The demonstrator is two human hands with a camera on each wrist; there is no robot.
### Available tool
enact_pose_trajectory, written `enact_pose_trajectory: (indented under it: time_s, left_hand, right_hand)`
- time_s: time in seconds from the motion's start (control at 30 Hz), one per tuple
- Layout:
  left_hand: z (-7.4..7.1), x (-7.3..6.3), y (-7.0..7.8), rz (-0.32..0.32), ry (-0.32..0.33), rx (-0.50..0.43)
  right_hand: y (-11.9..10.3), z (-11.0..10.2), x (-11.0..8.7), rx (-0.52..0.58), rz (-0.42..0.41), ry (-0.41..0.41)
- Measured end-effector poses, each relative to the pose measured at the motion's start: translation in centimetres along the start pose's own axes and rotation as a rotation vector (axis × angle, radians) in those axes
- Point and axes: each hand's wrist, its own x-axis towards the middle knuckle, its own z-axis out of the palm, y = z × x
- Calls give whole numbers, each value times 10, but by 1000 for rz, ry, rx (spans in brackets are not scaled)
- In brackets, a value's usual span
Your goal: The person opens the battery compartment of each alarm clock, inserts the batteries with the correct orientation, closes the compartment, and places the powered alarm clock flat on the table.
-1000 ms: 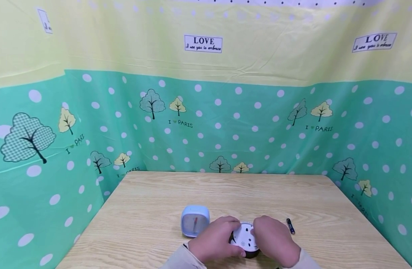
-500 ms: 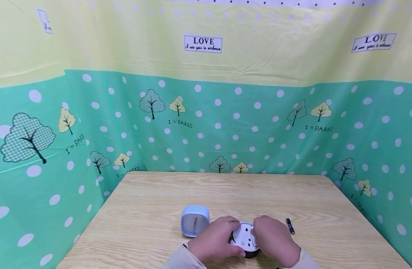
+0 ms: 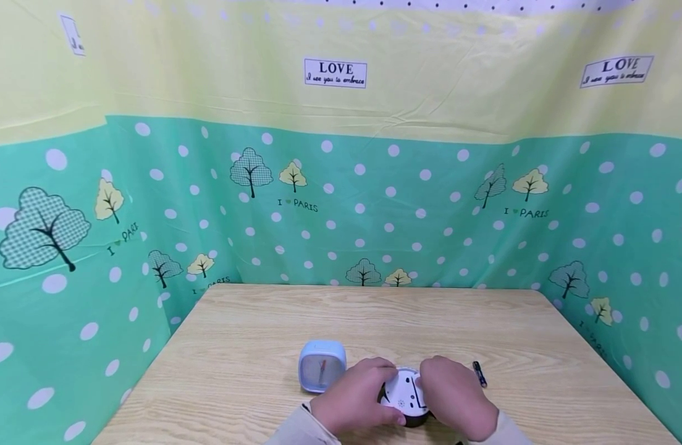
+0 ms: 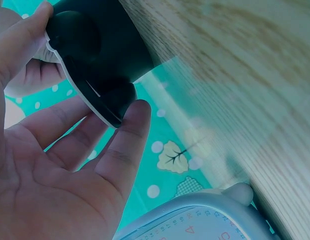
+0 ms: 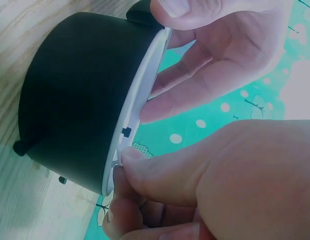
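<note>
A round black alarm clock lies on the table with its white back up, showing dark knobs or switches and a patch of speaker holes. My left hand holds it by the rim, thumb on the near side and fingers on the far side. At the right of the back, my right hand pinches the edge of the battery cover; a dark L-shaped gap runs along that cover. In the right wrist view, thumb and forefinger meet at the clock's white rim. The right hand hides part of the cover.
A light blue square clock stands just left of the left hand. A small dark battery lies right of the right hand on the wooden table. Patterned green and yellow cloth hangs around the table's back and sides.
A dark gap has appeared and widened along the battery cover on the clock's back as the right hand lifts or shifts it. Both hands otherwise stay nearly in place.
</note>
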Motion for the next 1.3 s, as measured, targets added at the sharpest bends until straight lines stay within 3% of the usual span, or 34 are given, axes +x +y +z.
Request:
enact_pose_trajectory:
  time_s: [1.03, 1.3]
  left_hand:
    - [0, 1, -1, -12, -14, -12]
    - [1, 2, -2, -14, -20, -17]
  right_hand:
    - [7, -7, 2, 13, 9, 44]
    - [11, -8, 5, 25, 38, 10]
